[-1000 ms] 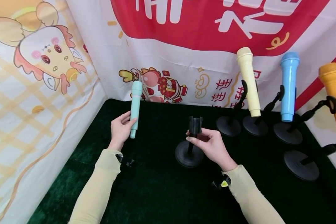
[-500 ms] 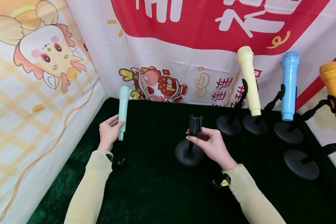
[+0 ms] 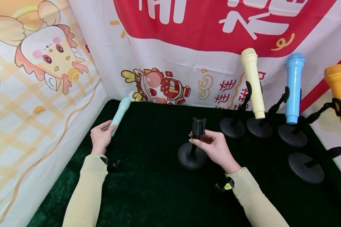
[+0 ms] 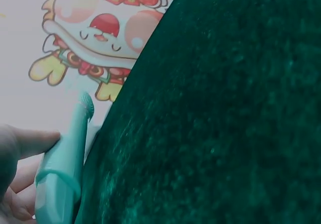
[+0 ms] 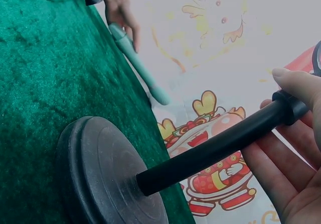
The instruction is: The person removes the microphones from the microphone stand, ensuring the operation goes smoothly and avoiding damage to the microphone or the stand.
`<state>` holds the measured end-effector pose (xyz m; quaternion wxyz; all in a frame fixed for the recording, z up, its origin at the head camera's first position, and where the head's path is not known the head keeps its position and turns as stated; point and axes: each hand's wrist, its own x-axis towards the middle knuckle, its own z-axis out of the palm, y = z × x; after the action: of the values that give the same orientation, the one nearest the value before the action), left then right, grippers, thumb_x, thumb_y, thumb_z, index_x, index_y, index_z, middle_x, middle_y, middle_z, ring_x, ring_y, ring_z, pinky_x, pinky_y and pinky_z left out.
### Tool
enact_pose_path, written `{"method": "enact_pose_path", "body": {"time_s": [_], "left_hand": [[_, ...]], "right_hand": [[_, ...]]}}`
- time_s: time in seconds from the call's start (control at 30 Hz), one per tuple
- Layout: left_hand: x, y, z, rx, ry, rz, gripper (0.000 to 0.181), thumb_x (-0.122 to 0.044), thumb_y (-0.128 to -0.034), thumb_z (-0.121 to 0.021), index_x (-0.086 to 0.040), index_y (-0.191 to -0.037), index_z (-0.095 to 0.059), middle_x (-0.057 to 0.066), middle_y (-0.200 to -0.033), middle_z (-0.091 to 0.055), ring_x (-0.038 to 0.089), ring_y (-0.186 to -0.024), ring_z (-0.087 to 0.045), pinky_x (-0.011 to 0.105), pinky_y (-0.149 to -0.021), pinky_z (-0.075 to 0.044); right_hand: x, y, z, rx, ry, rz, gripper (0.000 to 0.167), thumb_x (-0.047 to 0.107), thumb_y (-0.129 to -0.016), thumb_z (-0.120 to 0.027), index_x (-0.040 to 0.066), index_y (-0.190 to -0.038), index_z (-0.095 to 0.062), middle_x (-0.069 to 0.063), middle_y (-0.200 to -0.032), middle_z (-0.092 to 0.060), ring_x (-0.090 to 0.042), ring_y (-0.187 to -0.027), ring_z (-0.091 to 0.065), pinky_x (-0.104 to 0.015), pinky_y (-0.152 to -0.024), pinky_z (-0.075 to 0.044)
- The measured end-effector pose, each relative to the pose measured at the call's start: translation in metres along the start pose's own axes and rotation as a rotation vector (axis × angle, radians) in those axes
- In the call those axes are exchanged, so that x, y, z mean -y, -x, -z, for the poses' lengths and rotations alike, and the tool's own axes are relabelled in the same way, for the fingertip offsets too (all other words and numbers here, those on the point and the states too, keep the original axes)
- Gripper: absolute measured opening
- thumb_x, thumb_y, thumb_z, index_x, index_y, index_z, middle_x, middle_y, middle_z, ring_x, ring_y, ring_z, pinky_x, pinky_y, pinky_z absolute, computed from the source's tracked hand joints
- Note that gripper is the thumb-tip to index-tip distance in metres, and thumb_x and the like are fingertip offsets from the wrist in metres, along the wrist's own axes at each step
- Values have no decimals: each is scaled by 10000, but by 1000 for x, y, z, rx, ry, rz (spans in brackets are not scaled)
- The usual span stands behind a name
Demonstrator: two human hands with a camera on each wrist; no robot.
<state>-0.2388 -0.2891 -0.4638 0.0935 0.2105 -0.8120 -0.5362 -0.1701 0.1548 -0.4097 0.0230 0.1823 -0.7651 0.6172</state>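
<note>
My left hand pinches a mint-green microphone by its lower part, at the left of the table. The microphone leans with its head up and to the right. In the left wrist view, the thumb lies along the microphone. Near the middle, my right hand grips the upper part of a black microphone stand, just under its clip, which holds nothing. The stand's round base rests on the cloth. In the right wrist view, thumb and fingers are about the collar at the top of the pole.
At the right stand several more black stands. They carry a cream microphone, a blue microphone and an orange microphone. Dark green cloth covers the table. Printed curtains close off the back and left.
My left hand has moved left and slightly down with the mint-green microphone, which has tipped from nearly upright to a slant. The right hand and its stand have stayed in place.
</note>
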Motion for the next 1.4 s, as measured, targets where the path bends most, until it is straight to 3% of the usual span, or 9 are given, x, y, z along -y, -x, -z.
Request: {"method": "enact_pose_path", "body": {"time_s": [0.3,0.73,1.1,1.4], "left_hand": [[5,0,8,-64,-2,42,503,-388,-960,-717,-180,-1411,-637,94,-1332,-655,189,-1233,-582,360,-1012,-473],[11,-4,12,-80,-42,66,488,-372,-953,-726,-168,-1390,-655,102,-1303,-672,207,-1194,-596,314,-939,-480],[10,-5,14,-86,-70,17,515,-328,-960,-719,-129,-1424,-617,79,-1358,-643,217,-1258,-579,371,-1070,-426],[-6,1,10,-143,30,-109,526,-347,-948,-736,-143,-1420,-625,49,-1368,-638,237,-1253,-568,350,-1055,-446]], "right_hand": [[0,1,1,6,-3,0,247,227,-927,-789,96,-1135,-761,-36,-1088,-742,-220,-1041,-702,-354,-910,-561],[1,1,0,5,-8,2,250,217,-927,-788,80,-1135,-761,-41,-1088,-741,-220,-1049,-698,-352,-913,-559],[0,0,0,4,-12,8,234,189,-928,-786,81,-1134,-765,-45,-1088,-741,-217,-1052,-699,-348,-919,-556],[2,1,-1,2,-13,1,211,171,-923,-790,115,-1126,-773,-43,-1091,-742,-215,-1051,-699,-350,-915,-558]]}}
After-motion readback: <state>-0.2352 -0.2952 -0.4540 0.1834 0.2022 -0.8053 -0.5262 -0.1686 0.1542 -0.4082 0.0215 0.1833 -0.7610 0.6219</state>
